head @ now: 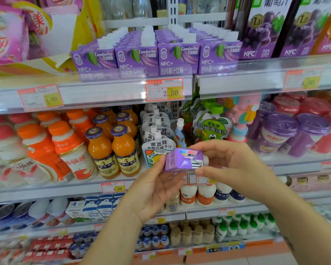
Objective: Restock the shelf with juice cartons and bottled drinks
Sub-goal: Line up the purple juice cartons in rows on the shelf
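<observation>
Left hand (pixel 155 190): palm turned up toward the camera, thumb and fingers closed on the left end of a small purple carton (pixel 182 160). Right hand (pixel 231 159): fingers curved over the top of the carton's right end, thumb pressed against its lower edge. Both hands grip the carton. It touches no shelf.

The carton lies on its side, long axis roughly horizontal, with a folded end flap and a printed colour strip facing the camera. It is held in the air in front of the middle shelf (pixel 65 188), close to that shelf's front edge, and below the upper shelf (pixel 103 92).

Behind the carton, on the middle shelf, white spouted pouches (pixel 157 134) stand one behind another. To their left stand orange juice bottles (pixel 111 148) with foil-patterned caps, then white bottles with orange caps (pixel 69 148). To the right of the pouches are green pouches (pixel 210 127), then purple-lidded cups (pixel 279 131) toward the right end.

On the upper shelf, matching purple cartons (pixel 157 58) stand upright in four files, front faces flush with the shelf's front edge. A price tag reading 2.50 (pixel 164 89) is fixed to the rail below them. Tall grape juice cartons (pixel 266 29) stand just right of the files.

Below the hands, the lower shelf (pixel 218 211) carries blue-and-white cartons (pixel 97 207) toward the left and white bottles (pixel 204 194) at centre, partly hidden by the hands.
</observation>
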